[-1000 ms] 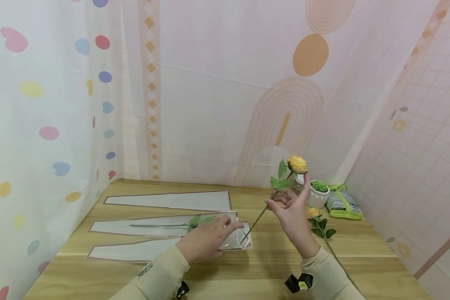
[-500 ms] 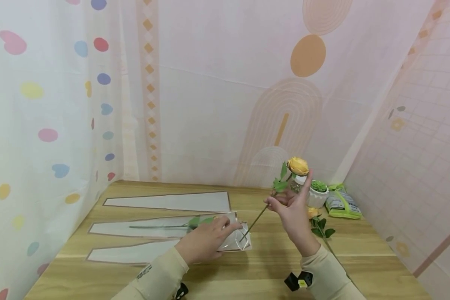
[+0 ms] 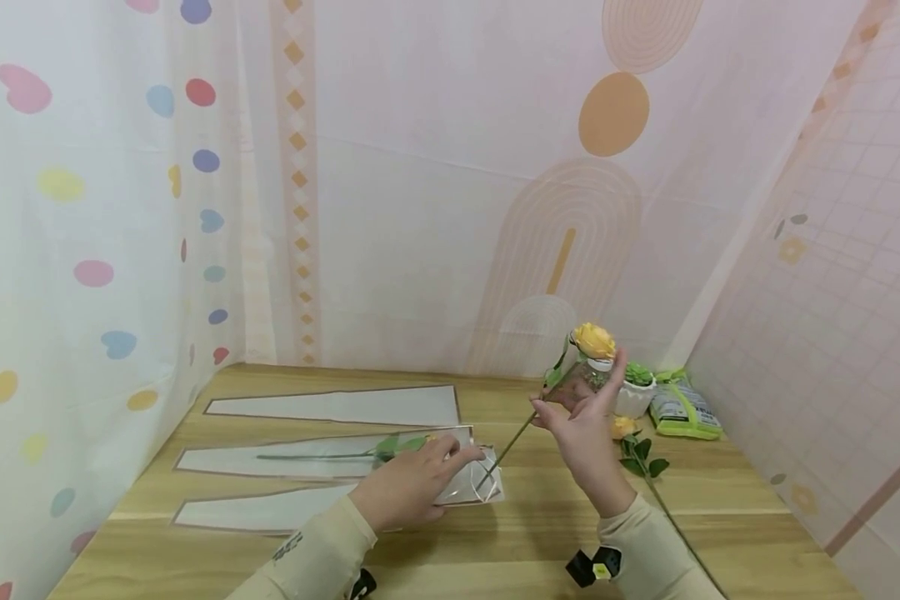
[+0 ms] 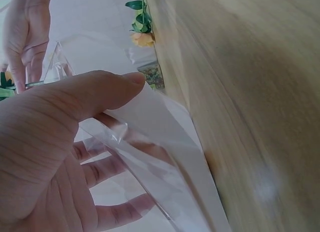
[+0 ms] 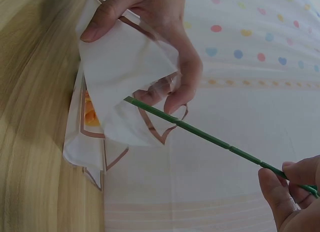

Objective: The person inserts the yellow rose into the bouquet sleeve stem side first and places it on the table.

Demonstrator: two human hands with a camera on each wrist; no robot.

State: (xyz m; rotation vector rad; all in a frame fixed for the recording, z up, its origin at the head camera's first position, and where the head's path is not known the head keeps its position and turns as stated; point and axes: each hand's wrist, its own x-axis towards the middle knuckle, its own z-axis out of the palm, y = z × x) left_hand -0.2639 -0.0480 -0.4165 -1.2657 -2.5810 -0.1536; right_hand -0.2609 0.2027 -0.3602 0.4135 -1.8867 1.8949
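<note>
My right hand pinches the green stem of a yellow rose between thumb and fingers. The rose is tilted, its bloom up to the right. My left hand holds the wide end of a clear and white flower sleeve, thumb on one side and fingers behind the film. In the head view, the stem's lower tip is at the sleeve's mouth; whether it is inside I cannot tell. Just behind the left hand, another sleeve has a yellow rose in it, its bloom partly hidden by that hand.
A third sleeve lies flat farther back. To the right stand a lidded clear jar and a white pot with a green succulent, beside a green-and-grey package. Another yellow rose lies near the right forearm.
The rose in my right hand has dipped slightly and turned, so its leaves now show more edge-on. My left hand has stayed nearly still on the sleeve.
</note>
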